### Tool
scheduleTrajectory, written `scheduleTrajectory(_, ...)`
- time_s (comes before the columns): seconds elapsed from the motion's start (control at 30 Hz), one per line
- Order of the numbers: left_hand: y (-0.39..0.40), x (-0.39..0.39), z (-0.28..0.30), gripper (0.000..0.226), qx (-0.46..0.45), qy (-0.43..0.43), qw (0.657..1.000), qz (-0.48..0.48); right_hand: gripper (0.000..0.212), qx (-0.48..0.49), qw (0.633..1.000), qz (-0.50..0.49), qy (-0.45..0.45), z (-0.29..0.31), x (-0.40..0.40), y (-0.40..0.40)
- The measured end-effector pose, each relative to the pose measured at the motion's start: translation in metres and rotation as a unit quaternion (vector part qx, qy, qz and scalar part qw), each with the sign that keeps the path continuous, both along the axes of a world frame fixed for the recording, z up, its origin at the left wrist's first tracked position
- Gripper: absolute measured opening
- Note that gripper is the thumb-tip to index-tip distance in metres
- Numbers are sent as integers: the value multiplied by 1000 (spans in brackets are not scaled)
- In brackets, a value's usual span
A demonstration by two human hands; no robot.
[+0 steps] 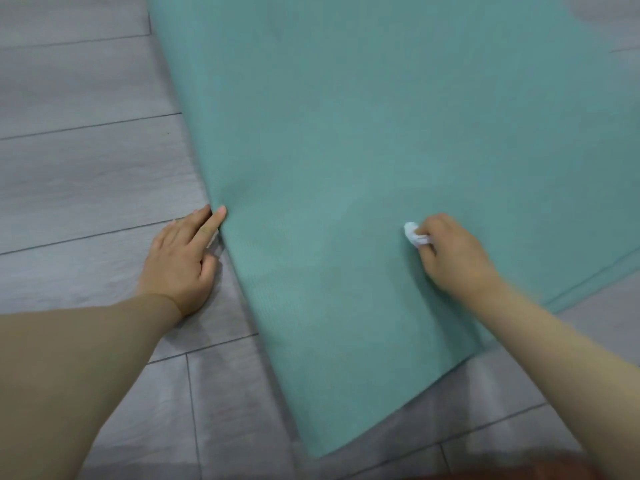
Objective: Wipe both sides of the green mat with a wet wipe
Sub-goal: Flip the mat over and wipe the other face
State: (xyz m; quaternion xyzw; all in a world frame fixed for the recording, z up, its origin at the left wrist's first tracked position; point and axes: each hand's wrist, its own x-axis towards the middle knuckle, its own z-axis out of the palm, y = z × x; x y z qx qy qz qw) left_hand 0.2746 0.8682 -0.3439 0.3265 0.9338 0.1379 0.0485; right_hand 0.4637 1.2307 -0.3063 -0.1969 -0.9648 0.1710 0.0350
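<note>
Forearms frame the near corner of the green mat (346,140), which lies flat on the grey floor (86,174) and runs lengthwise away from me. My left hand (183,258) rests spread at its left edge, forefinger on the mat. My right hand (453,258) pinches the balled wet wipe (414,233) against the surface (unwiped stretch, I judge, lies beyond it).

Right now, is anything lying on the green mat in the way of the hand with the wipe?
Nothing visible. The right hand holds the wet wipe against the green mat, whose surface ahead shows bare. The left hand rests at the mat's left edge, off to the side.
</note>
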Motion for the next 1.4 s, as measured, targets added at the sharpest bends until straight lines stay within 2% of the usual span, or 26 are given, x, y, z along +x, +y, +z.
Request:
scheduleTrajectory(0.1,0,0,0,69,1,6,1000,1,10,32,980,-194,-6,5,10,39)
scheduleTrajectory(0.13,0,1,0,69,2,6,1000,1,11,39,977,-211,12,6,4,26)
scheduleTrajectory(0.17,0,1,1,69,2,6,1000,1,11,26,983,-181,32,5,-2,0)
scheduleTrajectory(0.23,1,1,1,69,2,8,1000,0,9,-53,997,-7,56,6,-7,-75)
scheduleTrajectory(0.27,1,0,1,69,1,8,1000,0,9,-92,989,107,39,9,-3,-118)
scheduleTrajectory(0.33,0,1,0,69,-2,7,1000,2,12,-172,936,308,0,21,13,-187)
scheduleTrajectory(0.4,0,0,1,69,-1,8,1000,0,12,-199,855,476,-61,31,24,-216)
scheduleTrajectory(0.43,0,0,1,69,-1,9,1000,-2,10,-176,832,522,-69,32,23,-213)
scheduleTrajectory(0.47,0,0,1,69,-1,9,1000,-5,9,-164,836,520,-51,29,20,-203)
scheduleTrajectory(0.57,0,1,2,69,4,9,1000,-4,7,-165,928,332,28,11,2,-137)
scheduleTrajectory(0.63,0,1,2,69,4,9,1000,-4,9,-82,984,156,32,2,-6,-67)
scheduleTrajectory(0.67,1,1,2,69,2,8,1000,-3,10,-33,997,73,15,1,-5,-29)
scheduleTrajectory(0.77,1,1,2,69,-2,6,1000,-1,16,20,983,-180,0,8,12,47)
scheduleTrajectory(0.8,1,1,2,70,-2,7,1000,0,17,25,973,-231,-4,9,17,46)
scheduleTrajectory(0.83,1,1,1,70,-1,6,1000,1,16,28,975,-221,5,7,20,33)
scheduleTrajectory(0.9,1,1,0,69,-1,6,1000,2,2,-37,996,-74,35,5,28,-27)
scheduleTrajectory(0.93,1,1,0,69,0,6,1000,3,9,-90,995,41,32,6,36,-66)
scheduleTrajectory(0.97,1,0,0,69,0,7,1000,3,13,-147,975,166,5,11,47,-104)
scheduleTrajectory(1.03,1,1,0,69,1,9,1000,1,8,-210,889,403,-52,17,65,-157)
scheduleTrajectory(1.07,1,1,1,69,2,9,1000,0,9,-199,850,483,-74,16,66,-165)
scheduleTrajectory(1.1,2,1,1,69,4,9,1000,0,10,-182,834,515,-76,13,62,-161)
scheduleTrajectory(1.13,2,1,1,69,7,10,1000,-1,10,-165,849,499,-59,8,55,-148)
scheduleTrajectory(1.17,2,0,1,69,8,12,1000,-1,9,-160,881,445,-34,4,46,-130)
scheduleTrajectory(1.27,1,0,1,69,8,14,1000,-3,11,-70,976,203,47,-4,28,-57)
scheduleTrajectory(1.33,1,0,1,70,8,13,1000,-2,19,-2,999,18,36,-1,26,0)
scheduleTrajectory(1.4,1,0,0,70,7,16,1000,-3,24,10,988,-154,10,7,29,35)
